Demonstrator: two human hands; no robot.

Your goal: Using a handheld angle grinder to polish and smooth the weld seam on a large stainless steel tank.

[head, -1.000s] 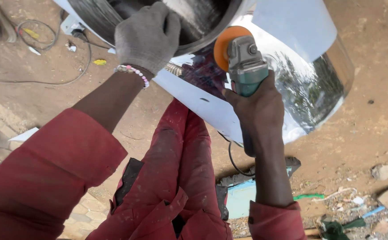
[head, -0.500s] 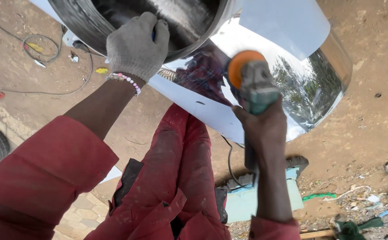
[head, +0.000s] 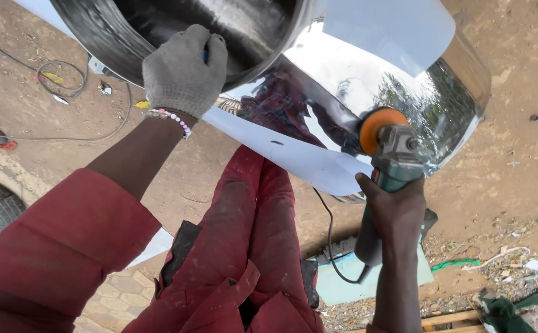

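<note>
- Since earlier, right hand (head: 393,206), clamped around angle grinder (head: 385,179), swings rightward.
- Orange disc (head: 375,126) touches shiny steel drum (head: 405,80) above.
- Gloved left hand (head: 182,71) grips drum's rim.

Bright, even daylight – sharp focus, mirror glare on the steel vessel (head: 398,80).

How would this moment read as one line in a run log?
left hand: gloved, gripping drum rim | right hand: bare, holding grinder | disc: against shiny drum wall | ground: dirt
</note>
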